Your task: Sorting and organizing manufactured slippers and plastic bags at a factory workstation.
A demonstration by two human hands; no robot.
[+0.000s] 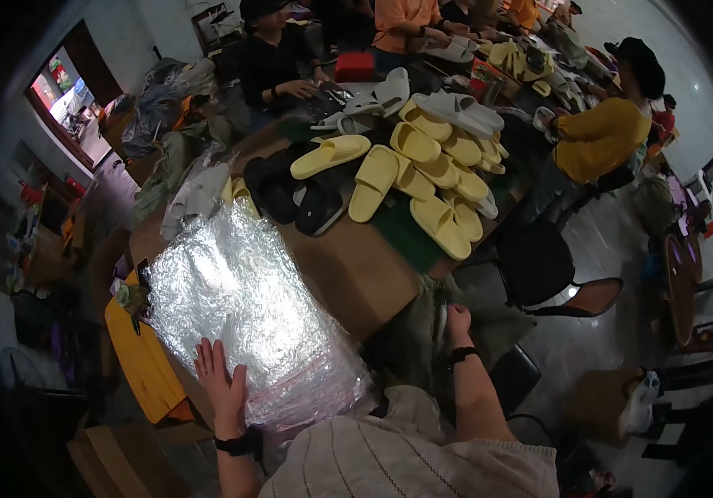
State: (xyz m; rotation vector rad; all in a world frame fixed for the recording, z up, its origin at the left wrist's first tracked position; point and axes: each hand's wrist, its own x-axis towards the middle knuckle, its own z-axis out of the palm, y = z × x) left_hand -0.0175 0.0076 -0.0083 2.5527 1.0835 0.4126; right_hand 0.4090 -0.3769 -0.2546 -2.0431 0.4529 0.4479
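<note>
My left hand lies with its fingers stretched out on the lower left edge of a stack of shiny clear plastic bags. The stack covers the near left part of the cardboard-topped table. Off the table's near right corner, my right hand is closed beside a dark green sack. A thin pale edge shows next to its fingers, too small to name. Beyond the bags, a pile of yellow slippers spreads over the table, with black slippers to its left and grey slippers behind.
A black chair stands right of the table. At the left table edge hang yellow cloth and a small jar. A person in a yellow top and a person in black are among several people working around farther tables.
</note>
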